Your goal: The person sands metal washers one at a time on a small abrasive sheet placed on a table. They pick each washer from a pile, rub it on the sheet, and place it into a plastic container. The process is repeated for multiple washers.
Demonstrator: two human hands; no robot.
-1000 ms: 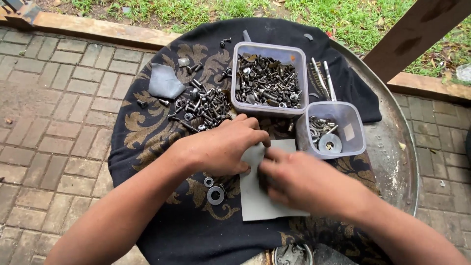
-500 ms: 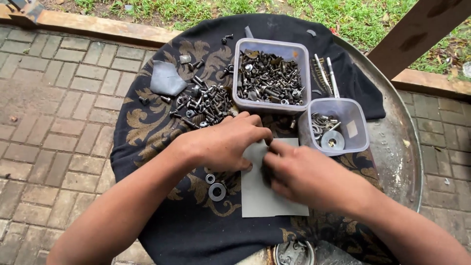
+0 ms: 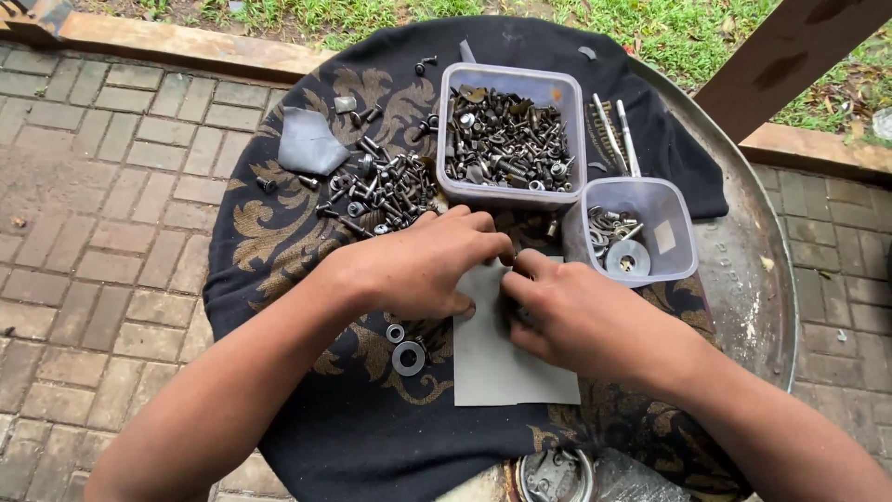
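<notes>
I see a flat grey rectangular sheet (image 3: 506,358) lying on the black patterned cloth, its upper edge beneath my fingertips where they meet. Two metal washers (image 3: 403,350), one large, one small, lie flat just left of it.

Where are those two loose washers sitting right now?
In the head view, the two washers lie on the black patterned cloth, just below the left hand and left of the grey sheet.
</notes>
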